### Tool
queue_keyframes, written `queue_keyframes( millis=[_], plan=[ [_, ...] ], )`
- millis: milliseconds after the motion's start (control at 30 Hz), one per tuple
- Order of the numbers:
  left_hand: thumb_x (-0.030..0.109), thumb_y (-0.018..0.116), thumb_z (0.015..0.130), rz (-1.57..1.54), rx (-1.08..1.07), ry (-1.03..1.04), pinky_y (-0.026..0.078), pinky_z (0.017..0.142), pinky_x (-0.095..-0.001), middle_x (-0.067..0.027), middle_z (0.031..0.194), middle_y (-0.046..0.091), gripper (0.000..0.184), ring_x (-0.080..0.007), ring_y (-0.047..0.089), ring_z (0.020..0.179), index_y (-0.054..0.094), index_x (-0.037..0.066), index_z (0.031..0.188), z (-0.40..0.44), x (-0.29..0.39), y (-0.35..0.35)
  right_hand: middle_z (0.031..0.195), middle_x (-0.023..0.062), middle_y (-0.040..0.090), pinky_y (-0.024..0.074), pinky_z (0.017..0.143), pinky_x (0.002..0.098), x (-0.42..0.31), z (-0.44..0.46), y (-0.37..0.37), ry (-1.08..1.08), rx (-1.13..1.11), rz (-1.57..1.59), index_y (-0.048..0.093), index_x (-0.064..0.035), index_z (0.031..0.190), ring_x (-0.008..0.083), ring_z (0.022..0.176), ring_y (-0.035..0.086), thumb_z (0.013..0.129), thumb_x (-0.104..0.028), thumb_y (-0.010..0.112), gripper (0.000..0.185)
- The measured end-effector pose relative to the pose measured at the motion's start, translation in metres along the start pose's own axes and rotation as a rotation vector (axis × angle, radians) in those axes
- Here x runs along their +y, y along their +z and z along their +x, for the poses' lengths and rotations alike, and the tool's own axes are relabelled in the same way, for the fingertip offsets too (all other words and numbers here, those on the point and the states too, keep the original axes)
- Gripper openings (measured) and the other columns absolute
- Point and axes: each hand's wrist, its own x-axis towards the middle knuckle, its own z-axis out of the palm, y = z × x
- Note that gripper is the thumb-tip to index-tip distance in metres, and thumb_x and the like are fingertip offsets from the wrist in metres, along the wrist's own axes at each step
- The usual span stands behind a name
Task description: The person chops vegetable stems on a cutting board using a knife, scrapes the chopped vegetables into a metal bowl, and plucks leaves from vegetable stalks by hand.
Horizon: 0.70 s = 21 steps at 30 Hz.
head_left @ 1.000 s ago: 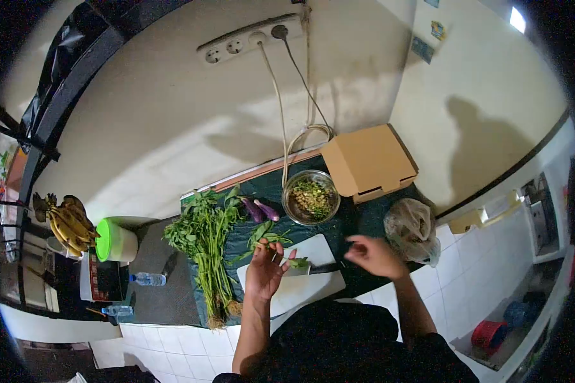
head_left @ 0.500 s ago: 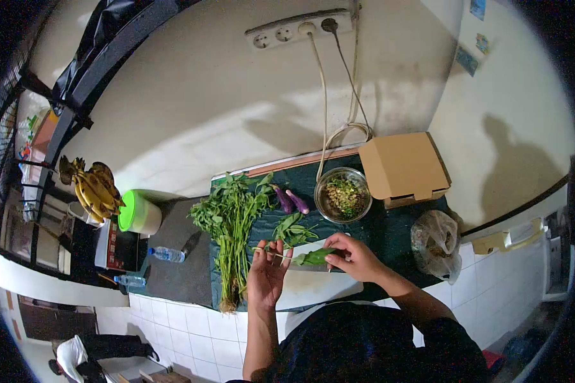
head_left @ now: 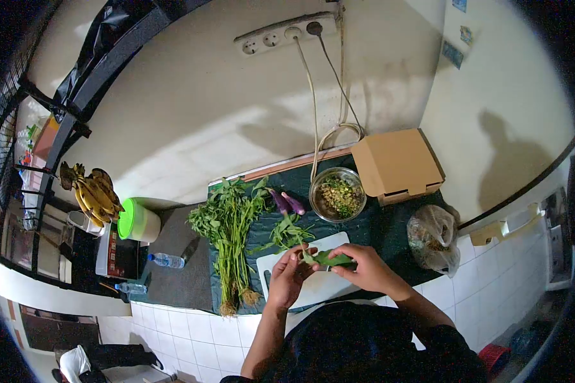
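Observation:
Over a white cutting board (head_left: 313, 290), my two hands are close together with a leafy green sprig (head_left: 329, 258) between them. The fingers of my left hand (head_left: 287, 279) are closed on its left end. My right hand (head_left: 367, 270) pinches the broad leaf at the other end. A loose pile of picked leaves (head_left: 289, 231) lies just beyond the board. To the left is a big bunch of leafy greens (head_left: 233, 236) with long stems and roots. Past the board stands a metal bowl (head_left: 314, 203) of chopped vegetables, beside two purple eggplants (head_left: 286, 202).
A cardboard box (head_left: 399, 163) sits at the back right, with a filled plastic bag (head_left: 433, 239) in front of it. Left are a water bottle (head_left: 166, 260), a green-lidded container (head_left: 144, 225) and hanging bananas (head_left: 97, 199). Another person (head_left: 76, 364) is at lower left.
My left hand has moved right and closed onto the sprig, nearer my right hand. The thin stem that stretched between the hands no longer shows. The view has shifted slightly.

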Motion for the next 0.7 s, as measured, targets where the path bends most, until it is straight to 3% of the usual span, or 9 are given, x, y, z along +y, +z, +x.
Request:
queue_keyframes(
  millis=[200, 367, 500, 700],
  plan=[
    [0.022, 0.057, 0.099, -0.178, 0.005, -0.092, 0.047, 0.101, -0.0417, -0.0085, 0.127, 0.057, 0.041, -0.0237, 0.057, 0.116, 0.045, 0.009, 0.135, -0.005, -0.012, 0.012, 0.103, 0.0138, 0.066, 0.0523, 0.079, 0.0366, -0.005, -0.008, 0.001, -0.039, -0.002, -0.052, 0.061, -0.0034, 0.114, 0.0269, 0.09, 0.067, 0.083, -0.008, 0.071, 0.034],
    [0.019, 0.062, 0.096, -0.15, 0.121, -0.174, 0.049, 0.096, -0.0402, -0.0073, 0.119, 0.062, 0.042, -0.0215, 0.061, 0.107, 0.046, 0.01, 0.133, -0.005, -0.015, 0.005, 0.101, 0.0151, 0.066, 0.0522, 0.08, 0.037, -0.005, -0.014, 0.006, -0.089, -0.141, -0.08, 0.059, -0.0073, 0.124, 0.0318, 0.089, 0.066, 0.083, -0.003, 0.064, 0.042],
    [0.008, 0.064, 0.093, -0.106, 0.178, -0.113, 0.052, 0.088, -0.0379, -0.0064, 0.107, 0.068, 0.04, -0.0195, 0.065, 0.1, 0.048, 0.01, 0.13, -0.004, -0.017, 0.006, 0.103, 0.0148, 0.066, 0.0524, 0.081, 0.0375, -0.009, -0.018, 0.009, -0.055, -0.218, -0.037, 0.059, -0.0092, 0.128, 0.0318, 0.09, 0.066, 0.085, -0.003, 0.061, 0.043],
    [0.003, 0.062, 0.092, -0.109, 0.174, -0.029, 0.053, 0.085, -0.0352, -0.0064, 0.106, 0.068, 0.041, -0.0185, 0.065, 0.098, 0.049, 0.01, 0.13, -0.004, -0.018, -0.002, 0.105, 0.0132, 0.067, 0.0526, 0.083, 0.0389, -0.005, -0.017, 0.013, -0.116, -0.368, -0.07, 0.064, -0.0095, 0.121, 0.0318, 0.094, 0.066, 0.09, -0.006, 0.059, 0.031]
  ],
)
